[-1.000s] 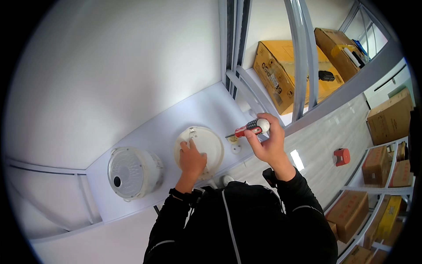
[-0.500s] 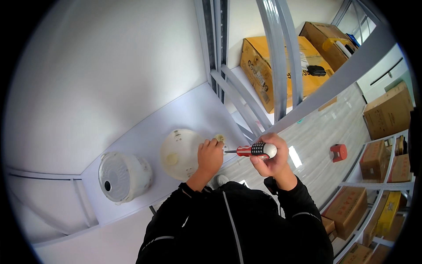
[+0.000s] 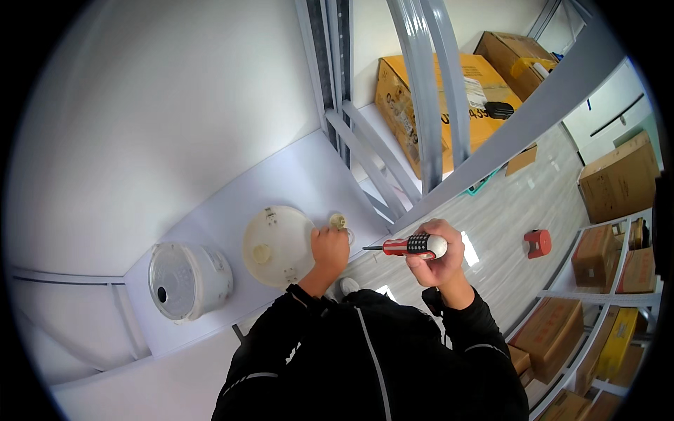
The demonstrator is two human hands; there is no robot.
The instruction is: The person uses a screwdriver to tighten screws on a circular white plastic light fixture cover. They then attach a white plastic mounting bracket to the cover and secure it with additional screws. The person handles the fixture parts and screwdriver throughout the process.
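My right hand (image 3: 441, 256) is wrapped round a screwdriver (image 3: 420, 245) with a red, black and white handle, its shaft pointing left toward my left hand (image 3: 329, 251). The screwdriver tip stands apart from that hand. My left hand is curled, knuckles up, over the right edge of a round white disc (image 3: 281, 235) lying on the pale shelf board (image 3: 281, 175). What its fingers hold, if anything, is hidden; part of a white rim shows beside them. Just beyond the knuckles is a small round yellowish piece (image 3: 338, 221).
A white bucket-like container (image 3: 210, 281) with a dark hole stands left of the disc. Grey metal shelf posts (image 3: 414, 98) rise ahead, near a large yellow carton (image 3: 470, 91). A red stool-like object (image 3: 538, 243) is on the floor; brown cartons (image 3: 554, 330) fill shelves at right.
The screwdriver and my right hand have drawn slightly right, widening the gap from tip to left hand. More of the yellowish piece shows. The whole view has shifted a little.
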